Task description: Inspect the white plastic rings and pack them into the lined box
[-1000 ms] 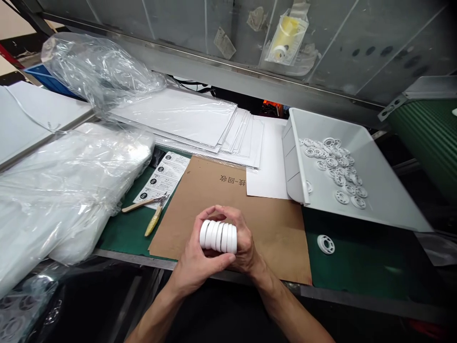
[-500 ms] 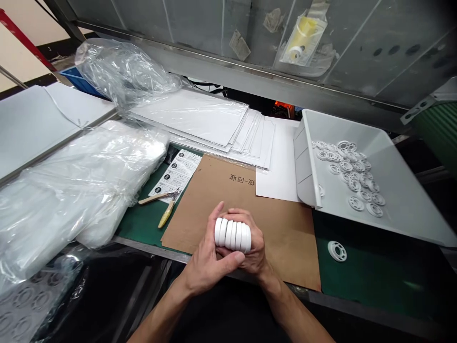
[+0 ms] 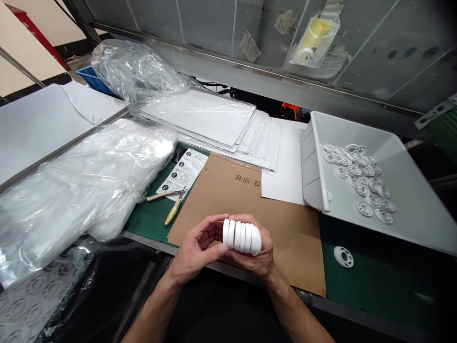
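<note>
A row of several white plastic rings (image 3: pixel 242 237), stacked face to face on their edges, lies between my two hands above the front of a brown cardboard sheet (image 3: pixel 293 247). My right hand (image 3: pixel 263 255) is wrapped round the right end and underside of the stack. At the left end, the thumb and fingertips of my left hand (image 3: pixel 193 253) close on the outermost ring, with a hollow between palm and stack. A thin gap shows between the rings near that end. To the right, one loose ring (image 3: pixel 338 257) lies flat on the green mat (image 3: pixel 374 281).
A grey bin (image 3: pixel 309 164) with many similar rings stands at right. Pliers (image 3: pixel 173 212) with worn handles rest beside a printed label sheet (image 3: pixel 191 166). Behind are white sheets (image 3: pixel 203 112) in plastic; at left, clear plastic bags (image 3: pixel 89 176). A metal panel (image 3: pixel 200 28) borders the back.
My left hand has drawn back leftward from around the stack to its left end. The stack now tilts down slightly to the right in my right hand. The camera view has shifted a little.
</note>
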Tool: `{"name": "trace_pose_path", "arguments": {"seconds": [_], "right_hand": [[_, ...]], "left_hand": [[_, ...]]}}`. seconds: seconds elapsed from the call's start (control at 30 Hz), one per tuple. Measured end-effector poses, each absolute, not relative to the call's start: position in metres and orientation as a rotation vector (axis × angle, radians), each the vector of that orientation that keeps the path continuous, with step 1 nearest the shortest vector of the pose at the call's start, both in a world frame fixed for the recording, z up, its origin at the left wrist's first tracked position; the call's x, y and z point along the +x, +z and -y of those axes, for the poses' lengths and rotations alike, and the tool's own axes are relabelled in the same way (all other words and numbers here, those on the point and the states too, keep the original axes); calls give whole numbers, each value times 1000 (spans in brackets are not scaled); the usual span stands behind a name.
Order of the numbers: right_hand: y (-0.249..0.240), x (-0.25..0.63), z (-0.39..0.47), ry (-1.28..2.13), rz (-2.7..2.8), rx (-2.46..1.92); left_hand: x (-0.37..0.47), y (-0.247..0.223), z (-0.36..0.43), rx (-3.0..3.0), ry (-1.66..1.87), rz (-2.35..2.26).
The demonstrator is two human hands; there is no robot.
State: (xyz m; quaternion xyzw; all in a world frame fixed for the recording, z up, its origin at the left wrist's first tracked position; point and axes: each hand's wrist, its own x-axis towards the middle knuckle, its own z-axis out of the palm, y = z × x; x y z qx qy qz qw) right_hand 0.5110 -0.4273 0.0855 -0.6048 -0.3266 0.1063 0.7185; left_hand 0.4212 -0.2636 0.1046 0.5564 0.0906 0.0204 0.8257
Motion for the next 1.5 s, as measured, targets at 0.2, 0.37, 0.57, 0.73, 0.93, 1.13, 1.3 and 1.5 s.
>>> {"name": "trace_pose_path", "arguments": {"seconds": [0.2, 0.37, 0.57, 0.73, 0.93, 1.13, 1.3, 1.5], "right_hand": [[89, 508, 429, 373, 598, -1291], [84, 503, 430, 448, 429, -1200], [78, 499, 428, 519, 312, -1183], [80, 497, 427, 618, 294, -1203], [90, 499, 420, 709, 276, -1182], [88, 499, 420, 739, 258, -1239], [85, 499, 422, 759, 266, -1206], [81, 500, 422, 789, 306, -1193]], "left_hand": [[417, 106, 261, 1137, 77, -145], [415, 106, 257, 1094, 99, -148], [413, 103, 254, 1101, 163, -117], [412, 100, 252, 1195, 218, -149], [410, 104, 250, 1325, 245, -150], [408, 103, 249, 1436, 251, -160], [407, 101, 247, 1505, 235, -150], [407, 101, 248, 1618, 301, -90]]}}
